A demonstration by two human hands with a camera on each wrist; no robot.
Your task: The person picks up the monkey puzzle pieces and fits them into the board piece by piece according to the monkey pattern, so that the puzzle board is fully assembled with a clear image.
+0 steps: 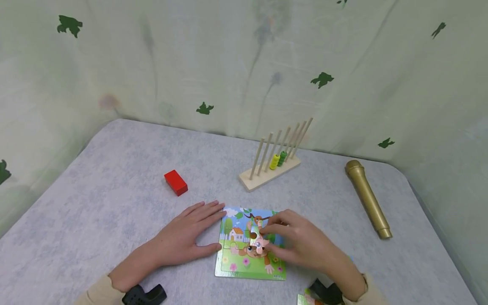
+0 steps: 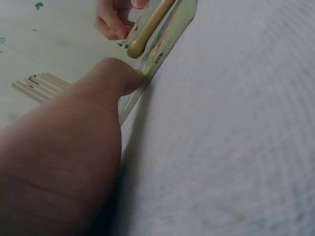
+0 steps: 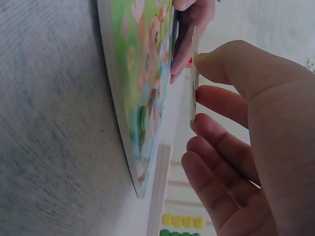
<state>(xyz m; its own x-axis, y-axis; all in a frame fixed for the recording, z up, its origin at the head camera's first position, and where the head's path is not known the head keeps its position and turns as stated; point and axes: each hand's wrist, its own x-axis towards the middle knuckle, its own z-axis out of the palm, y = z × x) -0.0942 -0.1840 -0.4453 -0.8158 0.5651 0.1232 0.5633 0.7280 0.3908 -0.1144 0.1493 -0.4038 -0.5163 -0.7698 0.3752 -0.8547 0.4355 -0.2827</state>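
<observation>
The right hand (image 1: pixel 299 240) pinched the puzzle piece (image 1: pixel 260 244) at its nine o'clock, above the puzzle board (image 1: pixel 248 272), long axis roughly twelve-to-six; the left hand (image 1: pixel 187 235), farther off, rested straight-fingered at the puzzle board's nine-o'clock edge.

No text can be read.

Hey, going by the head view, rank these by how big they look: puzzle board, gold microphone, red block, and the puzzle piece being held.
1. Puzzle board
2. Gold microphone
3. Red block and puzzle piece: too alike to rank, and fingers partly overlap the piece.
</observation>
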